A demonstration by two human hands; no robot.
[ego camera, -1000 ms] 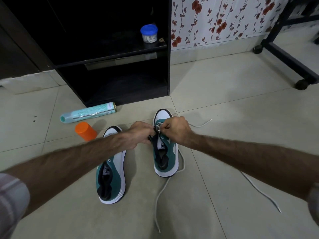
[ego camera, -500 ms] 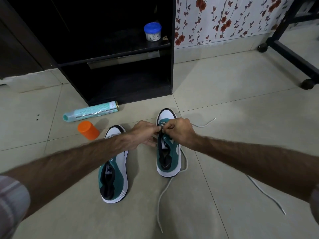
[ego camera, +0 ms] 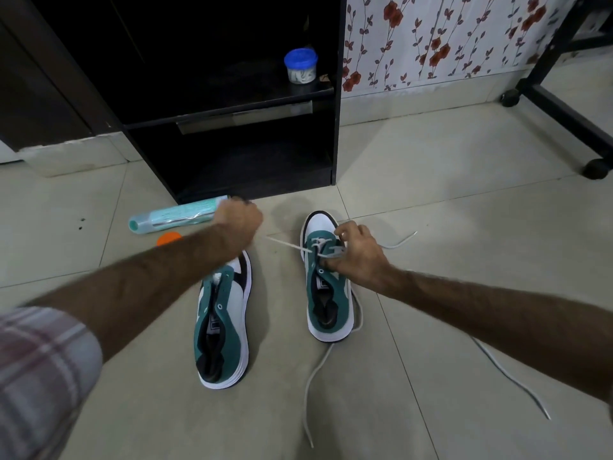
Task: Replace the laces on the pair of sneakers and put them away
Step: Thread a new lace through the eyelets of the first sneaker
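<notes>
Right sneaker [ego camera: 326, 293] at frame centre on the tiled floor [ego camera: 431, 200], right hand [ego camera: 356, 252] curled round its eyelets, left hand [ego camera: 238, 220] fisted, pulling the white lace [ego camera: 287, 244] taut leftward, left sneaker [ego camera: 224, 327] unlaced beside it

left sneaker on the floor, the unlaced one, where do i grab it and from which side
Probably grip the left sneaker at its heel collar, coming from above at the near end. It sits upright on its sole, heel toward the person, with the opening wide and no lace, so fingers could hook inside the collar. The left hand is pulling the lace away above its toe.
</notes>
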